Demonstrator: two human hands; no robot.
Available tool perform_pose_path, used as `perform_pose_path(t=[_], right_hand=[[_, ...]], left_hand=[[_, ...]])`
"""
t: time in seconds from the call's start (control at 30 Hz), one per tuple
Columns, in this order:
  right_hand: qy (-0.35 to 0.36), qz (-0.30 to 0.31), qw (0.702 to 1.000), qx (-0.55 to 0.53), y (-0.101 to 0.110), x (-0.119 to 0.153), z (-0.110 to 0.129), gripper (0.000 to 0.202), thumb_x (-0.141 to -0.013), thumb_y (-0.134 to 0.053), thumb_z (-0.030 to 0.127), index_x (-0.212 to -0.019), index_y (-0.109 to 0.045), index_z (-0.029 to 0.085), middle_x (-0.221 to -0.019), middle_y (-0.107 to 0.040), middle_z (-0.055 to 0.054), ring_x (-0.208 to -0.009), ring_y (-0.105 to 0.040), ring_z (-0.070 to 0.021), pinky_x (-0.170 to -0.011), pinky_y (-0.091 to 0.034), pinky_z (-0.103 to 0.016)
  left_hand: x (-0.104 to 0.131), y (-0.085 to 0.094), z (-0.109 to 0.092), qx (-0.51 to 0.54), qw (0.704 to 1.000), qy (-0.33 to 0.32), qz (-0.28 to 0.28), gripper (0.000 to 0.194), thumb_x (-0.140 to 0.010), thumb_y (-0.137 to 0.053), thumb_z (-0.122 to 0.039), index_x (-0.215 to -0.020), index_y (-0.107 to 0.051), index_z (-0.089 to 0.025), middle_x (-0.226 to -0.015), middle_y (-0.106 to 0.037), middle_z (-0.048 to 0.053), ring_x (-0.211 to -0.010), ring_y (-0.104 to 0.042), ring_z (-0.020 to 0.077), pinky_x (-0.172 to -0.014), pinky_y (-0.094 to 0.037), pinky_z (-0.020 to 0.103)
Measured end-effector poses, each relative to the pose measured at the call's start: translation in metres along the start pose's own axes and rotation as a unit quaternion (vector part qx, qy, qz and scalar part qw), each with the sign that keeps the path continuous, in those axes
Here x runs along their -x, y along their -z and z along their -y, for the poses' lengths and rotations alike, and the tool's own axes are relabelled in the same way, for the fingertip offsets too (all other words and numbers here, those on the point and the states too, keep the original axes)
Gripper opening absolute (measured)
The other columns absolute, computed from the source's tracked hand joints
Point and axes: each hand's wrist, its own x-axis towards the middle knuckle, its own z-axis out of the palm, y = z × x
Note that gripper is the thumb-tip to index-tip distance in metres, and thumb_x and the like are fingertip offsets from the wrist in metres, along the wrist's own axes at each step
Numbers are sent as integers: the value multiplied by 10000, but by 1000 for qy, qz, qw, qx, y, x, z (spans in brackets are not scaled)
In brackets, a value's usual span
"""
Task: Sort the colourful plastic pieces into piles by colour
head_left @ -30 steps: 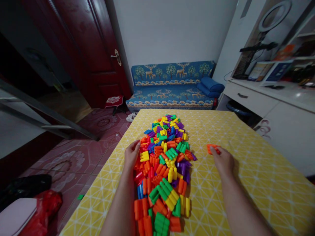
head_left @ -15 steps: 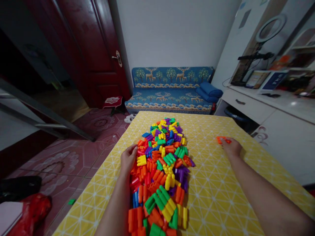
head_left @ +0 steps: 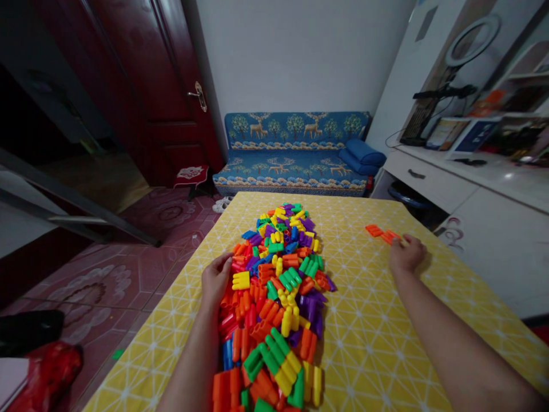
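Note:
A long heap of plastic bullet-shaped building blocks (head_left: 269, 297) in orange, red, yellow, green, blue and purple runs down the table. My left hand (head_left: 215, 279) rests at the heap's left edge, beside red and orange blocks, its fingers loosely curved with nothing visible in them. Over on the right, my right hand (head_left: 406, 253) has its fingertips closed at the near end of an orange block (head_left: 389, 236). A second orange block (head_left: 374, 230) lies just left of that one, end to end with it. Whether the two are joined I cannot tell.
A yellow patterned cloth covers the table (head_left: 360, 320). Beyond its far edge stands a blue sofa (head_left: 295, 157). White drawers (head_left: 433, 177) are at the right, and a small red stool (head_left: 191, 176) at the left. A green block (head_left: 117, 355) lies on the floor.
My right hand has shifted slightly right, and the orange blocks now show further out to the left of its fingers. My left hand stays at the heap's edge. The view has moved slightly.

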Motion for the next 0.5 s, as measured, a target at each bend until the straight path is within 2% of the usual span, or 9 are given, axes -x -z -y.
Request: perform_pose_path(t=[0.1,0.2,0.23,0.3,0.37,0.43,0.5], right_hand=[[-3,20,1000,21,7,3,4,394,-802,-472,311,-1009,-705,70,-992,-690,-207,-937,-605,-309,-843,-473,-437],[24,98,994,27,7,6,8,392,-793,-529,448,-892,-753,142,-882,-716,-127,-839,-617,-275,-800,-477,-404],[41,130,990,26,5,7,9,389,-780,-559,471,-912,-762,166,-913,-722,-108,-857,-622,-266,-816,-475,-393],[90,192,976,43,1,7,13,400,-770,-602,483,-1050,-751,238,-1097,-706,-72,-998,-611,-262,-920,-445,-397],[133,240,957,96,-2,7,17,471,-781,-614,489,-1212,-679,311,-1324,-606,-38,-1200,-521,-287,-1047,-356,-447],[154,265,939,157,-4,7,21,526,-798,-605,509,-1292,-619,327,-1440,-504,-36,-1308,-419,-322,-1092,-293,-504],[177,268,931,172,-2,10,25,502,-824,-581,507,-1277,-627,297,-1434,-500,-56,-1286,-439,-308,-1062,-342,-473]], left_hand=[[0,0,0,4,1000,-1,1,409,-754,-595,-446,-989,-743,-146,-1032,-760,108,-1026,-687,276,-951,-503,367],[-1,-1,0,11,1000,0,4,422,-752,-592,-447,-996,-739,-135,-1039,-757,116,-1032,-685,278,-956,-501,372],[-1,-1,0,12,1000,0,5,424,-752,-591,-446,-996,-738,-133,-1039,-757,118,-1032,-684,279,-957,-501,373],[-2,-1,1,14,1000,0,3,417,-751,-589,-442,-987,-739,-133,-1038,-757,118,-1032,-684,278,-960,-499,375],[-2,-1,1,13,1000,1,2,407,-749,-591,-440,-977,-742,-139,-1037,-758,114,-1028,-686,278,-962,-498,377],[-2,-1,1,10,1000,1,0,403,-751,-590,-440,-978,-742,-143,-1034,-759,111,-1024,-687,278,-958,-499,379],[-1,-1,1,8,1000,1,-1,404,-751,-589,-438,-981,-742,-144,-1027,-761,108,-1017,-689,278,-948,-505,376]])
